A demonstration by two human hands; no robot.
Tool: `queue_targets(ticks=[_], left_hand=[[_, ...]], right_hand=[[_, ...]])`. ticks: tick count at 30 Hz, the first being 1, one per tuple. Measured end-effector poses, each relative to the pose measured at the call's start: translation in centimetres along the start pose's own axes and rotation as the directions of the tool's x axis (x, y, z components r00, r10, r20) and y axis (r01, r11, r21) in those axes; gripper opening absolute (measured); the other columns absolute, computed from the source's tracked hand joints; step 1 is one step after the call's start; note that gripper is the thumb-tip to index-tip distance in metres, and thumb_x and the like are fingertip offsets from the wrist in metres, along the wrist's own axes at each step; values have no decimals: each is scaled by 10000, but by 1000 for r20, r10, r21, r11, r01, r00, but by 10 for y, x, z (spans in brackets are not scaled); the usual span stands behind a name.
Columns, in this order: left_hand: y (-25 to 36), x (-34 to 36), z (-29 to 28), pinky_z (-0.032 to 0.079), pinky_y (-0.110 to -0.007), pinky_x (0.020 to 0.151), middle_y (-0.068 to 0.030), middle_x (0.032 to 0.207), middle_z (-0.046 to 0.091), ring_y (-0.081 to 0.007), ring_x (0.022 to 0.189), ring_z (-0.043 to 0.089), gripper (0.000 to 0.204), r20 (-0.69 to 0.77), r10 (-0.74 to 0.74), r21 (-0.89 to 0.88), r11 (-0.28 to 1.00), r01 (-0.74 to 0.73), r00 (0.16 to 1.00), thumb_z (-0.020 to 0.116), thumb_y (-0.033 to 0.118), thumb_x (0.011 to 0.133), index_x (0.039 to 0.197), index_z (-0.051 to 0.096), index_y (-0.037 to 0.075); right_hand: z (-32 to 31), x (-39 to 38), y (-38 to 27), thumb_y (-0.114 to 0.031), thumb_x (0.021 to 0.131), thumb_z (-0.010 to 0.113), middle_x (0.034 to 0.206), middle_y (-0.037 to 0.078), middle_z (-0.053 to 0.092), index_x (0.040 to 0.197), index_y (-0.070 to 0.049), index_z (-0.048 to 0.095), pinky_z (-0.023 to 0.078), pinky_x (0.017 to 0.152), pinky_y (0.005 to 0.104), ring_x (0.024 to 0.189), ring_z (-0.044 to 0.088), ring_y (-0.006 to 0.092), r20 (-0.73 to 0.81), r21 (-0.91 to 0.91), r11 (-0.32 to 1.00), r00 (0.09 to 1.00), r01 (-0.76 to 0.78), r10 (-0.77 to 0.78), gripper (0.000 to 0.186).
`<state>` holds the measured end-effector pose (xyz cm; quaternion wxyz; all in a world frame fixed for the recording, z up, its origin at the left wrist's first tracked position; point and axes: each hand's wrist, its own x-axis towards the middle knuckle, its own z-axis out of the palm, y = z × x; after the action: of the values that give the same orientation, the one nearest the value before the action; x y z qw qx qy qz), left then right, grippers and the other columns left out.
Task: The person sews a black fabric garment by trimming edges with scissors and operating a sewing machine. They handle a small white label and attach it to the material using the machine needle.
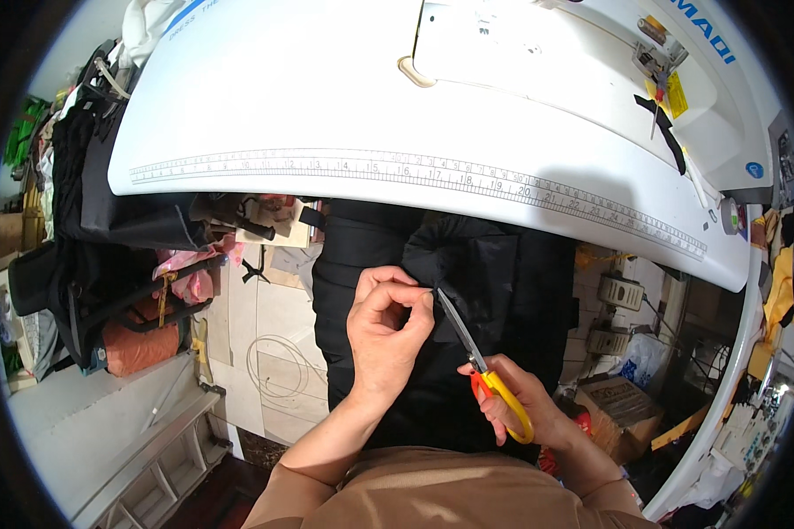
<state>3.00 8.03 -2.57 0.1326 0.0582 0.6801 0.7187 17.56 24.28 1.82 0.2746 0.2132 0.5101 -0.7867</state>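
In my right hand (516, 401) is a pair of scissors (460, 326) with yellow and red handles. Its blades look closed, or nearly so, and slant up and to the left. My left hand (388, 317) is closed in a pinch, thumb against forefinger, right beside the scissor tips. What lies in that pinch is too small to make out. Beneath both hands, black fabric (498, 264) rests over my lap, with a gathered, rounded part just beyond the blade tips. Black on black hides where the cloth ends and my dark clothing begins.
A white sewing machine table (326, 115) with a printed ruler edge spans the far side. On it, at right, lie a small screwdriver (658, 101) and black strips (666, 132). A black chair-like frame (79, 300) stands left, a cardboard box (617, 414) lower right, a metal ladder (163, 480) lower left.
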Motion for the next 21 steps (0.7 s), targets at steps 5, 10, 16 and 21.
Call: queue_targets(ticks=[5, 10, 16, 21], left_hand=[[-1, 7, -5, 467, -233, 741, -30, 1090, 550, -103, 888, 564, 125, -20, -37, 100, 994, 39, 999, 683, -106, 859, 850, 643, 12], [-12, 3, -25, 452, -256, 857, -36, 1083, 559, -147, 941, 564, 105, -28, -4, 154, 988, 8, 1000, 678, -76, 890, 858, 639, 16], [-2, 4, -32, 430, -244, 832, -16, 1071, 547, -111, 938, 540, 68, -12, -192, -56, 980, 191, 981, 700, 1, 940, 896, 653, 20], [7, 7, -34, 441, -237, 808, -18, 1041, 577, -107, 930, 551, 68, 98, -357, -271, 889, 370, 929, 681, -67, 924, 913, 694, 0]], right_hand=[[-16, -16, 5, -311, 940, 793, 899, 13, 574, 1472, -94, 481, 524, 549, 212, 672, 612, 67, -227, 15, 974, 950, 225, -216, 654], [-64, -42, -69, -405, 757, 911, 839, 8, 623, 1357, -67, 606, 464, 596, 222, 663, 585, 82, -278, -959, 270, 464, -86, -841, 753], [-122, -64, -167, -30, 847, 724, 1089, 139, 645, 1384, -125, 623, 518, 896, 403, 973, 637, 318, -218, -962, 83, 553, -259, -804, 555], [-149, -55, -163, 49, 884, 647, 1200, 160, 658, 1315, -86, 673, 501, 946, 408, 1083, 631, 336, 5, -872, -252, 508, -420, -862, 452]])
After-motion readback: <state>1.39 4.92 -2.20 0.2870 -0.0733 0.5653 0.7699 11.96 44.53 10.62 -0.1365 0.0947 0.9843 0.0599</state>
